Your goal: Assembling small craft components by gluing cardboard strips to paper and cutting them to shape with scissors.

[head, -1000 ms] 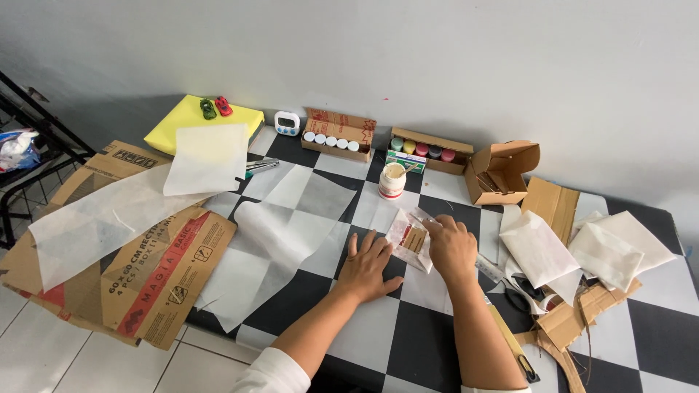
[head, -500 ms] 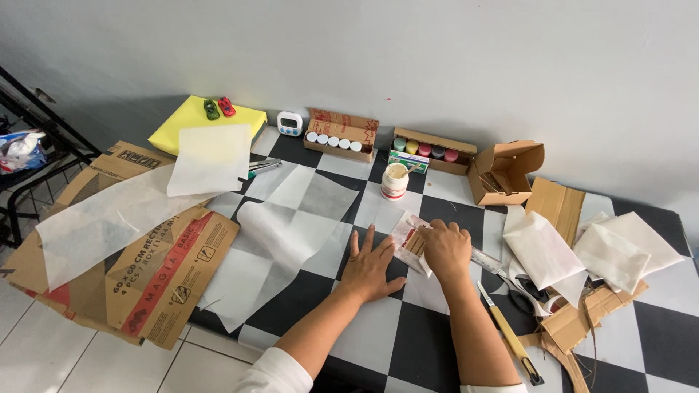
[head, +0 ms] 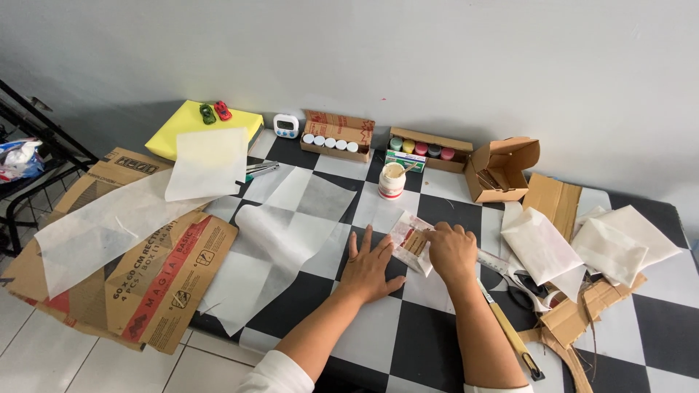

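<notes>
On the black and white checkered floor lies a small flat packet (head: 409, 241) of white paper with a brown cardboard piece showing through it. My left hand (head: 369, 266) rests flat, fingers spread, on the floor just left of the packet, its fingertips at the packet's edge. My right hand (head: 451, 251) presses down on the packet's right side with curled fingers. A small white glue jar (head: 392, 180) with a stick in it stands beyond the packet.
Translucent white sheets (head: 280, 240) and flattened cardboard boxes (head: 138, 258) lie at left. Two trays of paint pots (head: 331, 143) and an open small carton (head: 499, 169) line the wall. Folded paper pieces (head: 542, 244), scissors (head: 520, 291), a ruler and a cutter (head: 513, 338) lie at right.
My right hand has slid a little rightward across the packet, pressing it flatter. My left hand has stayed planted beside it.
</notes>
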